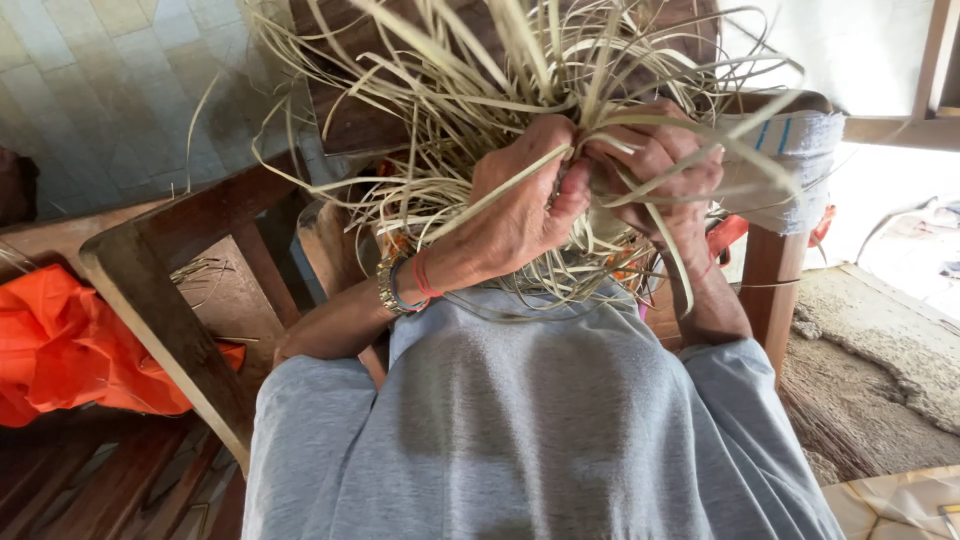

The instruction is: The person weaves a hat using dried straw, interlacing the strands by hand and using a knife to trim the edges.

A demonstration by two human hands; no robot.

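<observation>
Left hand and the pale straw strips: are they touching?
Touching. The head view shows the left hand closed around the bundle of pale straw strips, strands running under its thumb and across its knuckles.

Wooden bench [150,290] — orange cloth [70,350], stray straw strips [200,268]

No labels, signs or screens show anywhere in this view. The nearest thing to a package is a crumpled orange plastic bag [60,345] lying at the left edge beside a dark wooden rail [165,320] — soft, shapeless, plain in colour. At the bottom right corner sits a pale yellowish glossy sheet [895,505], creased and flat — whether it is wrapping cannot be told.
</observation>
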